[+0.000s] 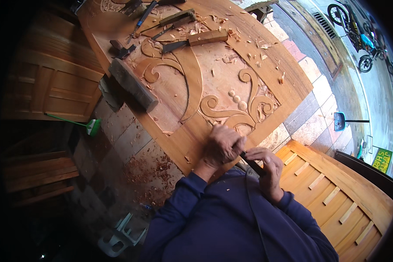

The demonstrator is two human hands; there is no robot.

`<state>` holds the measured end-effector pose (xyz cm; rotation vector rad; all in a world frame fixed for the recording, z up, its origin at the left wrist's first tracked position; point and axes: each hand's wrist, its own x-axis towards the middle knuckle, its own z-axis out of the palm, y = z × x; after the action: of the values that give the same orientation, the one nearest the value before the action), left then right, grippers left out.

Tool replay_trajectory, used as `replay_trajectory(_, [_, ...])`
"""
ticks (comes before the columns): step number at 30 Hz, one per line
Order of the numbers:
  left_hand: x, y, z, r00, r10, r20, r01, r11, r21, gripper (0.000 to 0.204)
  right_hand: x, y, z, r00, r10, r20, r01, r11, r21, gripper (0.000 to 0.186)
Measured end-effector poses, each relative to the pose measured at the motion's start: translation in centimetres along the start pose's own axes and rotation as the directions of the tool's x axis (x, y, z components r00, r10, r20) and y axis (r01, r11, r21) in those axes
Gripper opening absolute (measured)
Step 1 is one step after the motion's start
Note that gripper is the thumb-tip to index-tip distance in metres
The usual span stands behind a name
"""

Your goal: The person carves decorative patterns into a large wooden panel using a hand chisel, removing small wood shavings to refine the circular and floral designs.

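Against the near edge of a carved wooden panel [177,150], my left hand [222,145] is closed around the front part of a dark-handled carving tool. My right hand [271,171] grips the dark handle [252,164] of this tool at its rear end. The tool's blade is hidden by my left hand, so its exact shape cannot be seen. Just beyond my left hand, raised scrolls [226,114] and a row of round beads [237,99] stand out from the panel's lowered ground. Wood shavings [281,78] lie scattered over the surface.
A thick wooden block [133,85] rests on the panel's left edge. Farther up lie a wide chisel [208,37] and several other carving tools. To the right is a slatted wooden piece [336,192]; a green broom [91,126] and a plastic chair [120,238] are at left.
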<state>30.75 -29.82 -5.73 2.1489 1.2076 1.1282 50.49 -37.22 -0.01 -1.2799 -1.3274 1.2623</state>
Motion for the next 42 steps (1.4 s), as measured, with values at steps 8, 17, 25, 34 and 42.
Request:
replay_trajectory(8, [-0.5,0.4,0.0,0.998,0.054,0.011,-0.054,0.999,0.007,0.027,-0.1,-2.5,0.0,0.950,0.263,0.166,-0.230,0.954,-0.195,0.027])
replay_trajectory(17, [-0.7,1.0,0.0,0.996,0.054,0.072,-0.051,0.997,-0.053,0.026,0.4,-2.7,-0.2,0.897,0.372,0.239,-0.308,0.914,-0.265,0.028])
replay_trajectory(25, [-0.5,0.2,-0.5,0.999,0.017,0.051,-0.013,0.997,-0.071,0.026,0.9,-3.7,1.5,0.932,0.290,0.215,-0.232,0.937,-0.260,0.025])
replay_trajectory(34, [-0.6,-0.2,-0.1,0.998,0.016,0.055,-0.016,1.000,-0.002,0.031,1.4,-3.9,1.3,0.933,0.290,0.214,-0.231,0.937,-0.262,0.024])
replay_trajectory(42, [-0.4,0.3,0.0,1.000,-0.017,0.014,0.018,1.000,-0.019,0.035,1.7,-4.0,1.0,0.917,0.330,0.226,-0.275,0.931,-0.241,0.024])
